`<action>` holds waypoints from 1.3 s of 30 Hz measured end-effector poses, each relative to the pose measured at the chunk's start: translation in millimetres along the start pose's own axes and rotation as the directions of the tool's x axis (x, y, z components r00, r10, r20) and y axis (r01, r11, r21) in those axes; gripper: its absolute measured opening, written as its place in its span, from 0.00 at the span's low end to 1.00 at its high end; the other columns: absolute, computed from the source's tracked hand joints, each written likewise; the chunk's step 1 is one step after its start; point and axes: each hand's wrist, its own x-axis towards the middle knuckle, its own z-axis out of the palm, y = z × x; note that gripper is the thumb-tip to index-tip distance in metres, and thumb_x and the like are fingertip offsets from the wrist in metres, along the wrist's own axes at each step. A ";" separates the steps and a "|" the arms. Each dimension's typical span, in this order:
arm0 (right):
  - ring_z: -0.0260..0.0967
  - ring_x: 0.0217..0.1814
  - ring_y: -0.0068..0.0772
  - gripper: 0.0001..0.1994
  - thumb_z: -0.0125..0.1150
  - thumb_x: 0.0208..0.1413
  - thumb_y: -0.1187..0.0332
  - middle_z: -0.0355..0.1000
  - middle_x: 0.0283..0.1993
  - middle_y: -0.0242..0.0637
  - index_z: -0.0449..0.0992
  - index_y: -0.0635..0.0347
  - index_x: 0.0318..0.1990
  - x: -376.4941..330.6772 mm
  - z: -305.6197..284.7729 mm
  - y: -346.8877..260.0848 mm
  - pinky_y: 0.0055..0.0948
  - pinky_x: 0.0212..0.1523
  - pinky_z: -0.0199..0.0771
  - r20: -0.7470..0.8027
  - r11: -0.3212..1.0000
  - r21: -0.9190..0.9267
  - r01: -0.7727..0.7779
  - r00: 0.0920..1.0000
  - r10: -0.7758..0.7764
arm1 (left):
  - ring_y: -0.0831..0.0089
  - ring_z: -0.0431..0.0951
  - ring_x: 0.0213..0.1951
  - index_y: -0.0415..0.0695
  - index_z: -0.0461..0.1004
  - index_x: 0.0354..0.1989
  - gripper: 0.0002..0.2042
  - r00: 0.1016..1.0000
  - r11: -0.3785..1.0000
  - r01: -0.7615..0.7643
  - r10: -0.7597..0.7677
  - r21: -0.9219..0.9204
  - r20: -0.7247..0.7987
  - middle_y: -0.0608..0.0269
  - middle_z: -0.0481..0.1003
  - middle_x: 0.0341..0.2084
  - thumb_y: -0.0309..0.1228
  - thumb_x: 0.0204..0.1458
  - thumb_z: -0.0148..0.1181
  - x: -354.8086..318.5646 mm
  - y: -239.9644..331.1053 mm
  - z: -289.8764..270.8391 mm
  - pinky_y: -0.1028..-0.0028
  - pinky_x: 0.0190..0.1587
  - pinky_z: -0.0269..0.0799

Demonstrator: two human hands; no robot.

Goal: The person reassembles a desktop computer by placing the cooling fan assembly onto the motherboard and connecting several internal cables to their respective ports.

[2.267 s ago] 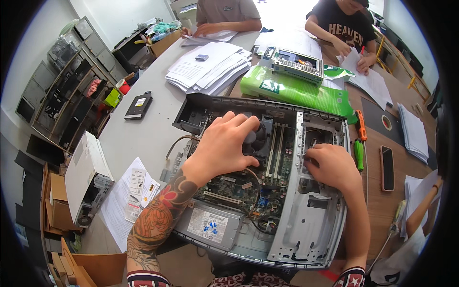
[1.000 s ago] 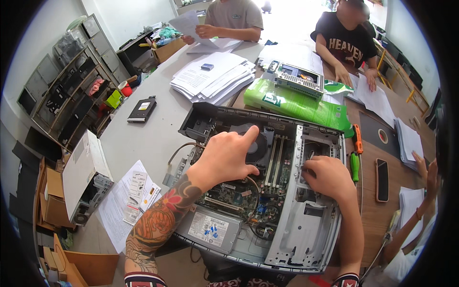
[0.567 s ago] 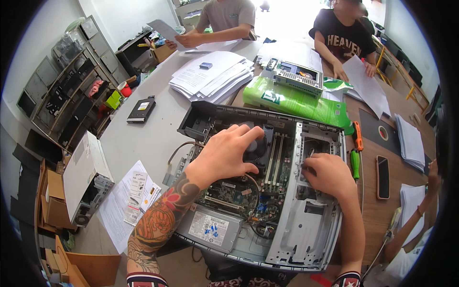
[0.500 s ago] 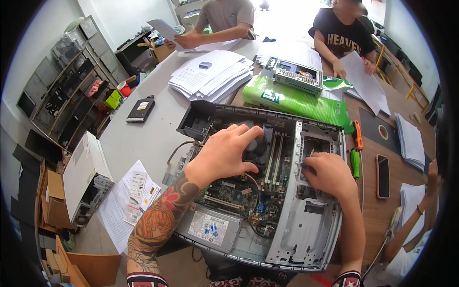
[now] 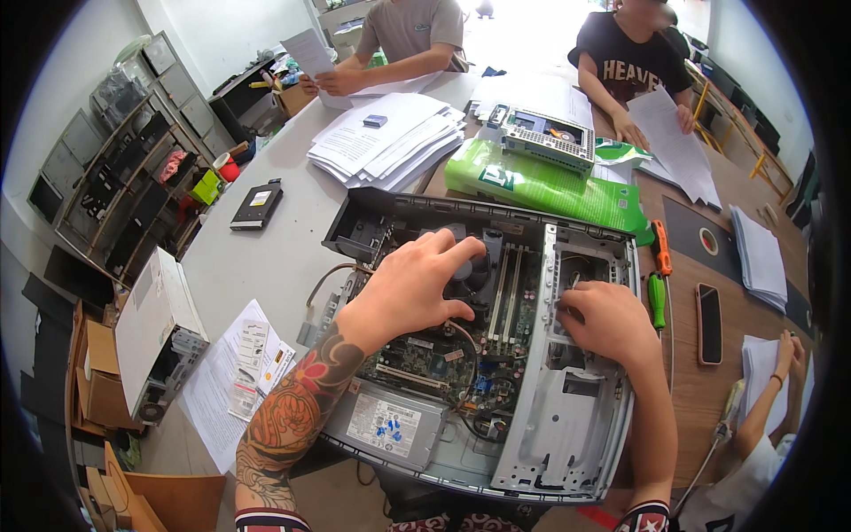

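Observation:
An opened desktop computer case [image 5: 523, 486] lies flat in front of me. Over its black cooling fan [image 5: 467, 279] my left hand [image 5: 409, 282] is spread, thumb and index finger wide apart on either side; the other fingertips are partly hidden. My right hand [image 5: 605, 321] reaches into the metal drive cage [image 5: 567, 417] on the case's right side. Its fingers are curled in, and whatever they grip is hidden. Memory slots [image 5: 505, 297] stand between the two hands. A silver power supply [image 5: 390, 427] sits at the case's near left.
A green bag [image 5: 550, 191] with a metal drive unit [image 5: 550, 140] on it lies behind the case. At right are an orange screwdriver [image 5: 660, 248], a green screwdriver [image 5: 656, 301] and a phone [image 5: 709, 324]. Paper stacks [image 5: 386, 137] and a black optical drive [image 5: 257, 206] lie farther left. Other people handle papers.
Both my hands keep nearly the same place in the case. The view has shifted slightly. Across the table a person has raised the sheets, and the hands at far right have come together.

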 end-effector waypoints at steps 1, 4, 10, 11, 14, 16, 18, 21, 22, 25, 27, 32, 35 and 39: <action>0.78 0.40 0.50 0.09 0.65 0.56 0.63 0.78 0.33 0.43 0.82 0.60 0.33 -0.3 0.4 1.2 0.47 0.44 0.79 0.002 1.000 0.001 -0.004 1.000 0.004 | 0.56 0.78 0.48 0.50 0.72 0.58 0.35 1.000 1.000 -0.012 0.012 0.006 -0.005 0.58 0.76 0.47 0.37 0.39 0.82 0.9 1.0 -0.5 0.61 0.51 0.76; 0.78 0.40 0.50 0.09 0.65 0.56 0.63 0.78 0.33 0.44 0.82 0.60 0.33 1.3 0.9 1.6 0.47 0.44 0.79 0.019 1.000 -0.002 -0.011 1.000 0.011 | 0.55 0.77 0.52 0.50 0.72 0.58 0.35 1.000 1.000 -0.017 0.017 0.002 0.003 0.59 0.75 0.49 0.36 0.39 0.81 1.7 2.7 -2.8 0.60 0.54 0.75; 0.78 0.40 0.50 0.09 0.65 0.56 0.64 0.78 0.33 0.44 0.82 0.61 0.34 1.5 -0.2 -0.2 0.47 0.44 0.79 0.006 1.000 0.003 0.001 1.000 -0.001 | 0.56 0.77 0.51 0.49 0.72 0.57 0.33 0.994 0.995 -0.100 0.100 0.006 -0.053 0.59 0.76 0.46 0.38 0.40 0.80 -2.2 -2.7 3.0 0.60 0.56 0.74; 0.78 0.40 0.50 0.09 0.65 0.56 0.64 0.78 0.33 0.44 0.82 0.61 0.33 1.5 -1.2 -1.7 0.47 0.43 0.79 0.006 1.000 0.004 0.001 1.000 -0.001 | 0.57 0.78 0.48 0.49 0.72 0.57 0.33 0.991 0.993 -0.121 0.121 0.010 -0.052 0.60 0.77 0.44 0.39 0.41 0.80 -3.4 -3.8 3.4 0.59 0.54 0.74; 0.78 0.40 0.50 0.09 0.65 0.56 0.64 0.78 0.33 0.44 0.82 0.60 0.33 1.1 0.1 0.6 0.47 0.43 0.79 0.006 1.000 0.002 -0.006 1.000 0.006 | 0.58 0.79 0.40 0.49 0.73 0.55 0.31 0.999 0.993 0.001 -0.006 0.116 0.043 0.62 0.78 0.37 0.40 0.41 0.80 3.4 12.6 -7.4 0.60 0.49 0.73; 0.78 0.40 0.50 0.09 0.64 0.56 0.64 0.78 0.33 0.44 0.82 0.60 0.33 0.4 0.8 0.8 0.47 0.44 0.79 0.004 1.000 0.001 -0.007 1.000 0.007 | 0.58 0.78 0.38 0.49 0.73 0.54 0.31 0.999 0.994 0.007 -0.012 0.113 0.042 0.63 0.78 0.36 0.41 0.40 0.80 2.1 11.1 -3.7 0.60 0.46 0.73; 0.78 0.40 0.50 0.09 0.64 0.56 0.63 0.78 0.33 0.44 0.82 0.60 0.33 0.8 0.3 1.1 0.47 0.44 0.79 0.004 1.000 -0.004 -0.011 1.000 0.011 | 0.58 0.78 0.36 0.50 0.73 0.53 0.32 0.999 0.994 0.014 -0.018 0.111 0.040 0.64 0.79 0.34 0.41 0.39 0.81 1.6 9.0 -1.9 0.61 0.44 0.72; 0.77 0.42 0.51 0.10 0.64 0.55 0.64 0.78 0.34 0.45 0.83 0.61 0.36 1.5 -1.5 -1.2 0.47 0.47 0.77 0.042 0.998 0.022 -0.051 0.998 0.051 | 0.57 0.79 0.38 0.50 0.72 0.54 0.33 0.998 0.995 -0.031 0.037 0.099 -0.056 0.63 0.79 0.35 0.41 0.38 0.81 1.7 3.2 -2.9 0.61 0.44 0.73; 0.77 0.42 0.51 0.10 0.64 0.55 0.64 0.78 0.34 0.45 0.83 0.61 0.36 1.6 -1.8 -1.6 0.47 0.47 0.77 0.041 0.998 0.022 -0.051 0.998 0.050 | 0.57 0.79 0.38 0.50 0.72 0.55 0.34 0.988 0.989 -0.097 0.109 0.111 -0.107 0.63 0.79 0.36 0.41 0.37 0.82 1.7 0.0 -1.3 0.61 0.44 0.74; 0.77 0.42 0.51 0.10 0.64 0.55 0.64 0.78 0.34 0.45 0.83 0.61 0.36 1.5 -0.9 -0.4 0.47 0.47 0.77 0.044 0.999 0.020 -0.047 0.998 0.046 | 0.58 0.79 0.40 0.50 0.72 0.56 0.36 0.983 0.986 -0.130 0.142 0.106 -0.115 0.63 0.79 0.36 0.41 0.36 0.82 1.1 -0.8 0.3 0.61 0.45 0.74; 0.77 0.42 0.51 0.10 0.64 0.55 0.64 0.78 0.34 0.45 0.83 0.61 0.36 1.6 -0.4 0.4 0.47 0.47 0.77 0.037 0.999 0.015 -0.030 0.999 0.030 | 0.58 0.79 0.41 0.50 0.72 0.57 0.36 0.992 0.991 -0.097 0.104 0.089 -0.073 0.62 0.79 0.36 0.40 0.36 0.82 1.5 1.7 -1.3 0.61 0.46 0.75; 0.78 0.41 0.52 0.09 0.64 0.56 0.64 0.78 0.34 0.45 0.82 0.61 0.34 -0.1 -0.1 1.8 0.47 0.45 0.79 0.017 1.000 0.012 -0.024 1.000 0.024 | 0.56 0.78 0.43 0.50 0.72 0.57 0.37 1.000 0.997 -0.001 0.002 0.076 -0.006 0.60 0.79 0.38 0.40 0.36 0.82 1.8 6.5 -5.2 0.59 0.49 0.75; 0.78 0.40 0.52 0.09 0.64 0.56 0.64 0.78 0.34 0.44 0.82 0.61 0.33 1.0 1.8 1.6 0.47 0.43 0.79 -0.009 1.000 0.011 0.006 1.000 -0.006 | 0.56 0.78 0.45 0.51 0.71 0.58 0.37 0.993 0.990 -0.076 0.086 0.115 -0.084 0.60 0.79 0.40 0.41 0.36 0.82 1.3 5.5 -6.1 0.59 0.50 0.75; 0.78 0.39 0.52 0.09 0.64 0.56 0.64 0.78 0.33 0.44 0.81 0.61 0.33 0.3 2.2 2.9 0.47 0.43 0.80 -0.001 1.000 0.002 -0.002 1.000 0.002 | 0.57 0.78 0.47 0.51 0.71 0.58 0.37 0.995 0.995 -0.069 0.073 0.070 -0.060 0.60 0.79 0.43 0.41 0.36 0.82 1.6 3.0 -4.1 0.59 0.51 0.75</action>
